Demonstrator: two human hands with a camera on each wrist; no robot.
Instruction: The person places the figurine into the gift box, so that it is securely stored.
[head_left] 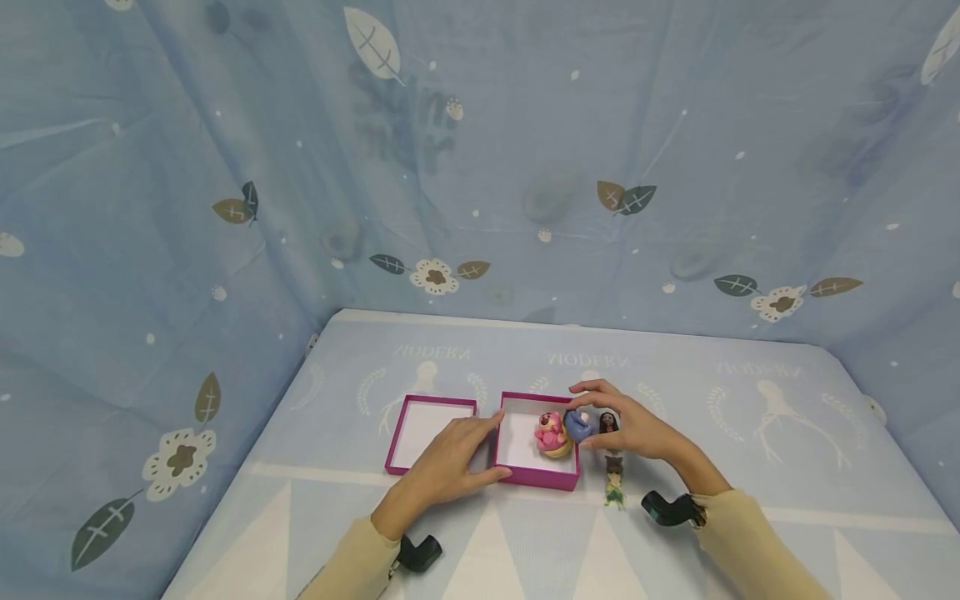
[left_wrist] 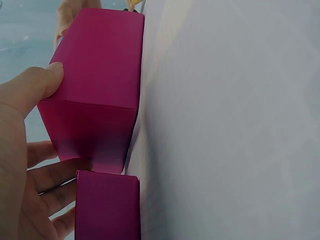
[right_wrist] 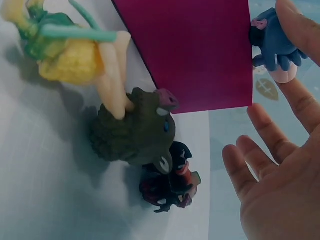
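A magenta box point(head_left: 537, 478) with a white inside stands on the table. A pink bear figurine point(head_left: 550, 432) on a yellowish base is inside it. My left hand point(head_left: 450, 457) holds the box at its left side, thumb on the front wall and fingers along the left wall. With thumb and forefinger my right hand point(head_left: 628, 423) pinches a small blue animal figurine point(right_wrist: 278, 37) at the box's right edge. In the right wrist view its other fingers are spread, nearly straight. Whether the blue figurine touches the box or the bear, I cannot tell.
Left of the box lies its shallow magenta lid point(head_left: 393, 436), white inside up. To the right are a dark-haired figurine point(head_left: 608, 422), a dark green boar-like figurine point(right_wrist: 135, 131) and a yellow-and-green fairy figurine point(right_wrist: 70, 62). A patterned blue curtain point(head_left: 525, 167) hangs behind the table.
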